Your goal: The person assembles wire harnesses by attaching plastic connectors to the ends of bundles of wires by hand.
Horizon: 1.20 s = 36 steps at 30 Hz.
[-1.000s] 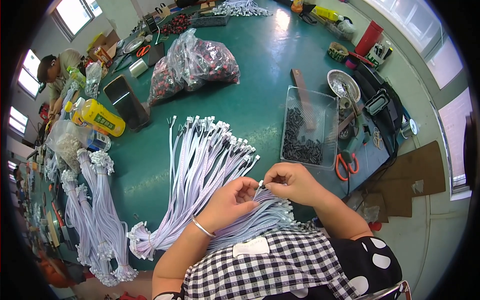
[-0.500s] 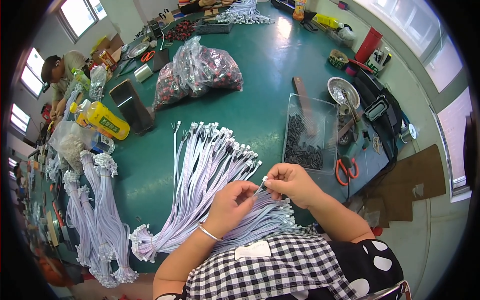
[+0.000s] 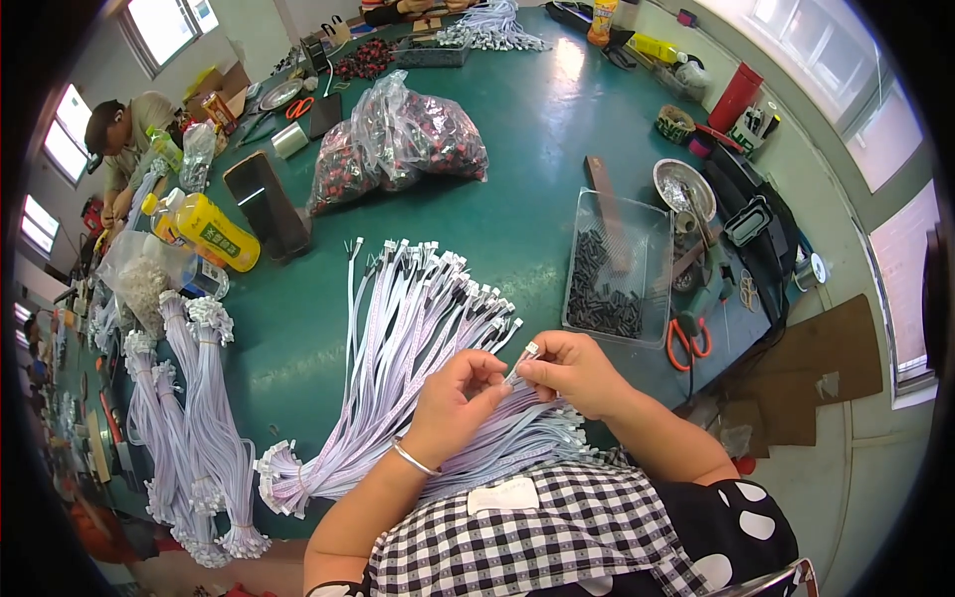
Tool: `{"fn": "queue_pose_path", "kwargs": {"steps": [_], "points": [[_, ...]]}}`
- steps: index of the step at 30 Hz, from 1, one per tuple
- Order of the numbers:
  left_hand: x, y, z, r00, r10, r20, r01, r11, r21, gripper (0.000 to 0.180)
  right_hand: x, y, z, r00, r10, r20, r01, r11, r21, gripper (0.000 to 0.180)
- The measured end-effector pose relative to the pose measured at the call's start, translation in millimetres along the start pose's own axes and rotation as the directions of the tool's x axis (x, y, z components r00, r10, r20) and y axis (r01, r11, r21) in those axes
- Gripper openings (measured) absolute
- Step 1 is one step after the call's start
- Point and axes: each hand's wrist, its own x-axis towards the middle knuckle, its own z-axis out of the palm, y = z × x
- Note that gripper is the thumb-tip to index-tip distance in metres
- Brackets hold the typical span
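Just above a fanned bundle of white flat cables (image 3: pixel 398 348), my two hands meet over a single cable. My right hand (image 3: pixel 577 376) pinches this white cable (image 3: pixel 513 381) close to its end, where a small white connector (image 3: pixel 532 348) sticks up past the fingertips. My left hand (image 3: pixel 460 396), wearing a bangle, has thumb and fingers curled round the same cable lower down. The fingers partly hide the cable between the hands. Cable ends in the bundle carry white connectors, several with short black sleeves. Beside my right hand stands a clear plastic box (image 3: pixel 652 341) holding short black tubes (image 3: pixel 609 298).
Tied cable bundles (image 3: pixel 204 428) lie at the left. Beyond are a dark phone (image 3: pixel 267 207), a yellow bottle (image 3: pixel 219 234) and a clear bag of red and black parts (image 3: pixel 428 139). At right lie orange-handled scissors (image 3: pixel 686 343) and a metal bowl (image 3: pixel 684 187). A co-worker (image 3: pixel 124 144) sits far left.
The connector end has shifted slightly to the right and turned. My right fingers have moved a little down along the cable, and my left thumb and index finger have spread slightly.
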Motion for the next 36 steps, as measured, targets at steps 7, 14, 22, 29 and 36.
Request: {"fn": "queue_pose_path", "kwargs": {"steps": [7,14,22,29,36], "points": [[-3,4,9,0.995,0.072,-0.072,-0.062,0.989,0.136,0.019,-1,0,9,0.999,0.042,-0.01,-0.041,0.992,0.117,0.013],[42,3,-13,0.892,0.453,-0.008,-0.253,0.512,0.821,0.008,11,-25,-33,0.831,-0.544,-0.117,0.356,0.68,-0.641,0.032],[21,5,-17,0.911,0.413,0.018,-0.187,0.371,0.91,0.014,-12,-58,-64,0.95,-0.261,-0.171,0.114,0.8,-0.588,0.019],[-8,10,0,0.911,0.405,0.073,-0.265,0.441,0.857,0.015,-6,-28,-89,0.551,-0.834,0.029,0.023,-0.019,-1.0,0.016],[-10,5,20,0.946,0.206,0.251,-0.31,0.343,0.887,0.019,26,-15,-101,0.708,-0.707,-0.005,-0.175,-0.169,-0.97,0.011]]}}
